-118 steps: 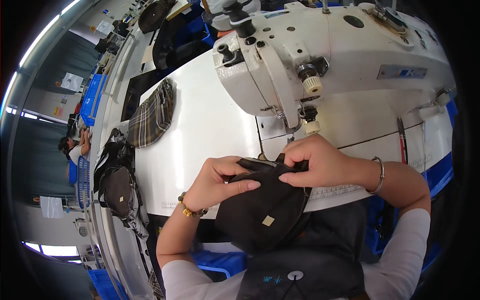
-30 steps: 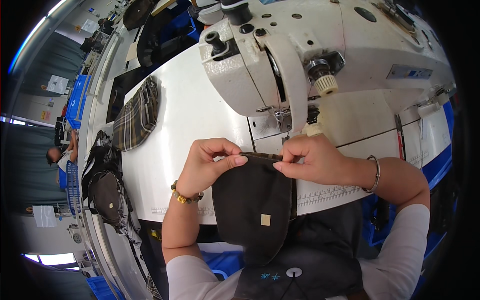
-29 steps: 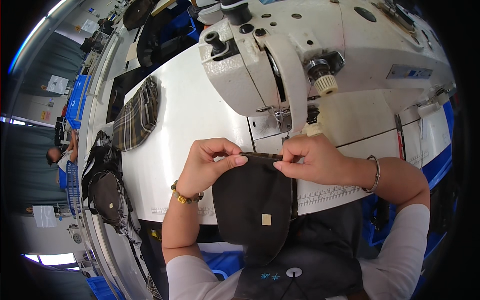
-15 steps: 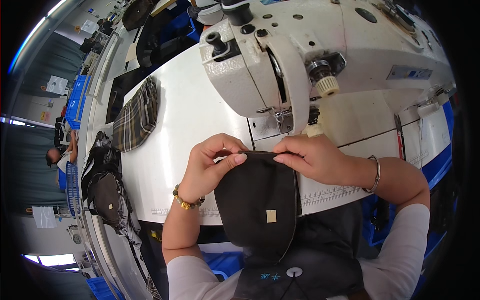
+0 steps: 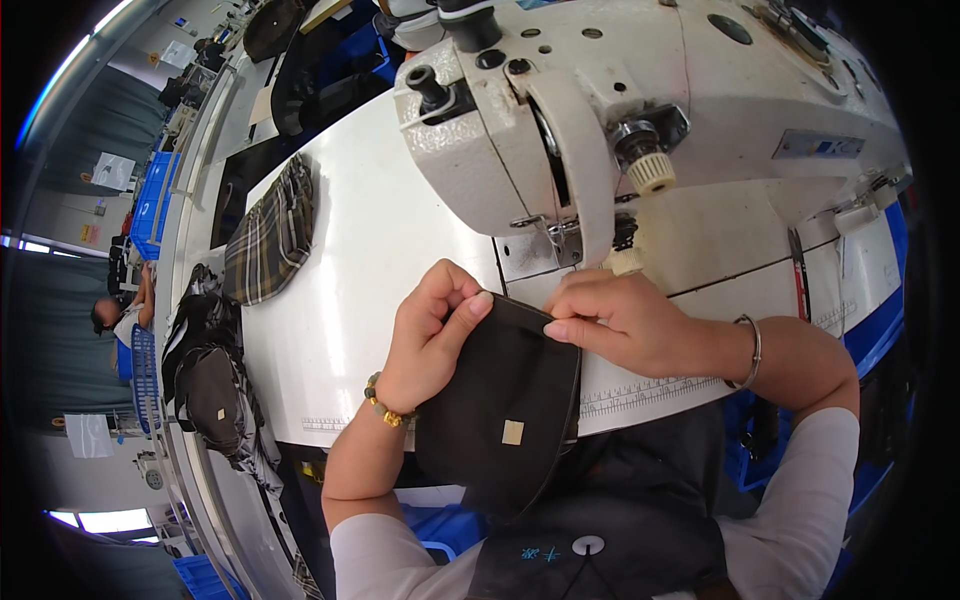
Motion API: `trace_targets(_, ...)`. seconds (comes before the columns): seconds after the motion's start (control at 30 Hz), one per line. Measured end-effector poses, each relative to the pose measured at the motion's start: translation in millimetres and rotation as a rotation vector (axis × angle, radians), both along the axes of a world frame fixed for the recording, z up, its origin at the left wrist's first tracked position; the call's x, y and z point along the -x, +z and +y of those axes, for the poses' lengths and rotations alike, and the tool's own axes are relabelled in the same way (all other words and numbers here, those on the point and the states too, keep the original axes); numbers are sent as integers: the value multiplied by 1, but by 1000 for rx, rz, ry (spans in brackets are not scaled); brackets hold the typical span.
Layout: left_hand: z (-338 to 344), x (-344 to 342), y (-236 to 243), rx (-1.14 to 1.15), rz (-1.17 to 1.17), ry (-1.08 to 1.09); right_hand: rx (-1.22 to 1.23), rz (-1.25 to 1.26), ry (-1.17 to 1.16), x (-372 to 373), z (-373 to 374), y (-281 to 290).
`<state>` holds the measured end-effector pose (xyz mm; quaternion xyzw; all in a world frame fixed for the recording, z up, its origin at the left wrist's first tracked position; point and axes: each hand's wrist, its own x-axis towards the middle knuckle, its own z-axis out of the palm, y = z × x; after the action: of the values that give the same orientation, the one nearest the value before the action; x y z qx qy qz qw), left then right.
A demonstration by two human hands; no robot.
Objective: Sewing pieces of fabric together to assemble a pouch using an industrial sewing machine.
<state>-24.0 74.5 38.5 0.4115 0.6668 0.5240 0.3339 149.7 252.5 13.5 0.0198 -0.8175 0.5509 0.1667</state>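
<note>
A dark fabric piece [image 5: 470, 400] with a rounded lower end and a small pale label hangs over the table's front edge toward my lap. My left hand [image 5: 430, 325] pinches its top edge near the left corner between thumb and fingers. Closed on the same edge, farther right, is my right hand [image 5: 620, 318]. The top edge slants down from left to right between the two hands. Just beyond them stands the white sewing machine [image 5: 480, 150], its presser foot [image 5: 565, 240] close behind my fingers. The cloth lies in front of the foot, not under it.
A plaid fabric piece [image 5: 272, 235] lies on the white tabletop [image 5: 380, 210] at left. Dark fabric pieces [image 5: 212, 395] are piled past its left edge. Red-and-black tweezers [image 5: 799, 272] rest at right, and a ruler strip [image 5: 650, 393] runs along the front. Another person [image 5: 125, 310] sits far left.
The fabric piece has shifted slightly left and tilted, its left top corner now higher. My left hand has turned and risen a little with it; my right hand has moved only slightly.
</note>
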Motion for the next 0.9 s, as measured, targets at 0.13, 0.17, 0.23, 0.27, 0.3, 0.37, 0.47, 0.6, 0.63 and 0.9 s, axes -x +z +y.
trace_targets(0.13,0,3,-2,8,-29,-55,281,-144,77,-5,0,1)
trace_targets(0.17,1,4,-3,15,-36,-74,344,-336,105,-6,0,2)
trace_targets(0.23,2,4,-5,11,-105,-75,452,-278,127,-7,-4,5)
trace_targets(0.27,3,4,-6,15,-184,-82,528,-353,113,-7,-6,6)
trace_targets(0.3,3,4,-6,1,-175,-75,552,-276,136,-7,-9,8)
trace_targets(0.37,3,5,-4,40,-328,-90,826,-215,124,-8,-12,11)
trace_targets(0.47,3,10,4,98,-288,-154,444,-213,189,-10,-8,11)
trace_targets(0.6,13,27,17,229,-305,-329,156,-44,246,-10,-12,1)
trace_targets(0.63,17,30,19,267,-248,-413,-67,114,235,-7,-14,-3)
trace_targets(0.9,61,40,24,373,485,-557,-960,532,-22,-5,-4,-10)
